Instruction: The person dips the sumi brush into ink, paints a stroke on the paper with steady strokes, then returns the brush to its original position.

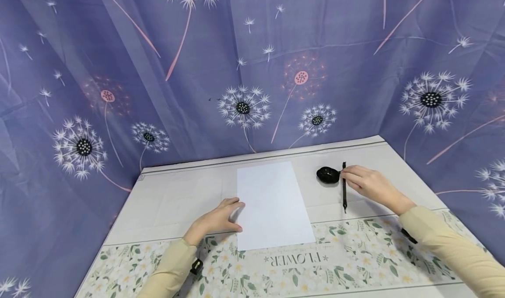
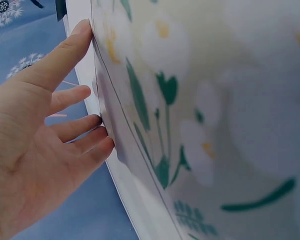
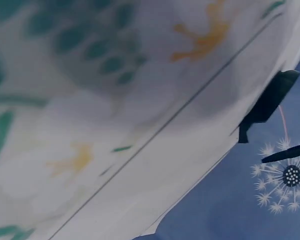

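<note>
A blank white sheet of paper (image 1: 272,206) lies in the middle of the table. My left hand (image 1: 217,217) is at its left edge, thumb and fingers spread apart, fingertips down at the surface. In the left wrist view that hand (image 2: 45,130) shows its palm and relaxed fingers with nothing between them. To the right of the paper, my right hand (image 1: 368,185) pinches a slim black pen-like stick (image 1: 344,197), its narrow tip towards me. Just left of those fingers sits a glossy black rounded object (image 1: 328,175). The right wrist view shows the stick (image 3: 287,152), but no hand.
The table cover (image 1: 185,201) is pale, with a printed flower band (image 1: 363,254) along the near side. Purple dandelion-patterned curtains (image 1: 189,109) hang behind and on both sides of the table. Each wrist carries a small dark device (image 1: 196,266) below the sleeve.
</note>
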The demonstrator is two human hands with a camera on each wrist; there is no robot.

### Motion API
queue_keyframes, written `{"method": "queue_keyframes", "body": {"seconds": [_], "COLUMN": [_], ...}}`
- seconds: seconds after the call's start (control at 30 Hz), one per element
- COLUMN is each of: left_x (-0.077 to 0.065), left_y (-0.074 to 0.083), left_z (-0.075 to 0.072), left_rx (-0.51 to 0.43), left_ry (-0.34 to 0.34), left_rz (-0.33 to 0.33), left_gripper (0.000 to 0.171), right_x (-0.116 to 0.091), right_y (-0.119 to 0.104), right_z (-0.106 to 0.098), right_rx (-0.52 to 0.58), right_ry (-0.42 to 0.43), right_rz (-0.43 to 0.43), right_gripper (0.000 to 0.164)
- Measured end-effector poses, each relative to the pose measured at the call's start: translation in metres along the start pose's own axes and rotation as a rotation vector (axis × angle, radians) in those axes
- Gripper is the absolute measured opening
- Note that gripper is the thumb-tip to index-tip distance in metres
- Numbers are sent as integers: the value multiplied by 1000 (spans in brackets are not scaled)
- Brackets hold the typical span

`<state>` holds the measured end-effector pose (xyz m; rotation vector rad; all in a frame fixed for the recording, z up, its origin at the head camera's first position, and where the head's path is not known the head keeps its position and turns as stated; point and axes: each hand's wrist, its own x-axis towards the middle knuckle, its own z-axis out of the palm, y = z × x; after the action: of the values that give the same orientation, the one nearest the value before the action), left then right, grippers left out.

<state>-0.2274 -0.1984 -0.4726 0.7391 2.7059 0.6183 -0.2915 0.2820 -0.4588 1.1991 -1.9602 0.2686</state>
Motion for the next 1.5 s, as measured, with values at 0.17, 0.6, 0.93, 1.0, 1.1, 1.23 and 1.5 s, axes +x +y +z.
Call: {"method": "queue_keyframes", "body": {"seconds": [0.17,0.6,0.93,1.0,1.1,1.23,1.5], "left_x": [-1,-1,-1,-1,-1,0,-1], "left_y": [0,0,1,2,2,1,0], "left_z": [1,-1,-2,-2,-2,-1,0], "left_rx": [-9,-10,0,1,-3,-8,-17], "left_ry": [-3,-3,-9,-13,-16,-11,-6], "left_rz": [-11,-12,-15,-14,-16,-20,-16], "left_gripper": [78,78,79,79,79,79,80], "right_x": [6,25,48,52,56,52,42], "right_y": [-1,2,-17,-22,-27,-26,-20], "right_z": [3,9,10,7,5,9,17], "right_rx": [21,231,390,425,462,519,641], "right_ry": [57,195,330,328,317,306,307], "right_rz": [64,236,487,550,649,814,1007], "right_gripper": [39,20,28,23,17,16,23]}}
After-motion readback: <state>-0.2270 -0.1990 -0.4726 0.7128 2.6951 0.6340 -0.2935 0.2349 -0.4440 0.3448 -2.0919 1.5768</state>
